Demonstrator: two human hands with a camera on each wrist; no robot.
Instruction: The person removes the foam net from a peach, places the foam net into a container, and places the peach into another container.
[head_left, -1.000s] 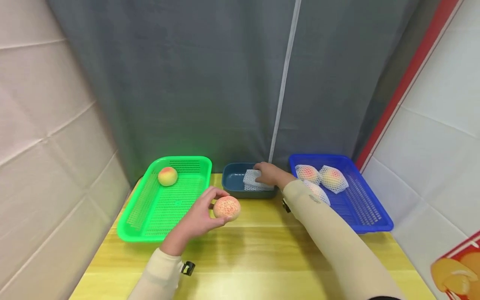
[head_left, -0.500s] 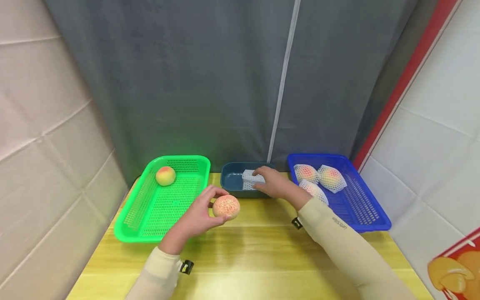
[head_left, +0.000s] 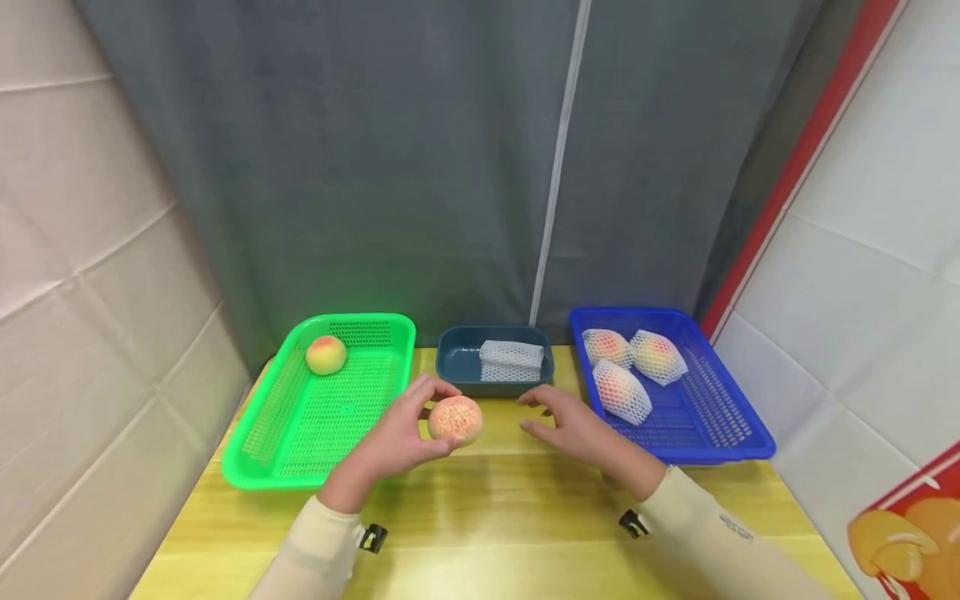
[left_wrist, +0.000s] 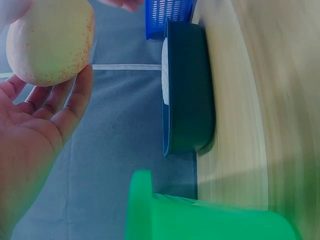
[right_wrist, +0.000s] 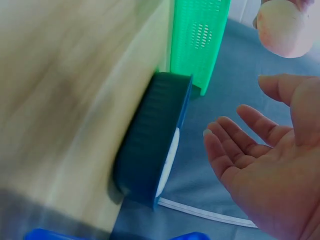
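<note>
My left hand (head_left: 401,429) grips a peach (head_left: 456,419) between fingers and thumb, above the front of the small dark teal bin (head_left: 495,389). The pale, red-speckled side of this peach (left_wrist: 55,42) shows large in the left wrist view. To its right my right hand (head_left: 573,429) hovers with loosely bent fingers and nothing in its grasp; the right wrist view shows its bare palm (right_wrist: 280,175). White foam net sleeves (head_left: 512,361) lie in the teal bin. One bare peach (head_left: 326,355) sits at the back left of the green basket (head_left: 242,450).
A blue basket (head_left: 750,392) at right holds three peaches in white foam nets, one of them a netted peach (head_left: 621,392) near its left side. All stand on a wooden table (head_left: 487,517). A grey curtain (head_left: 337,167) hangs behind, with pale walls at both sides.
My right hand has drawn back from the foam nets in the teal bin, toward me and slightly right, with nothing in it. The left hand keeps its peach in nearly the same spot.
</note>
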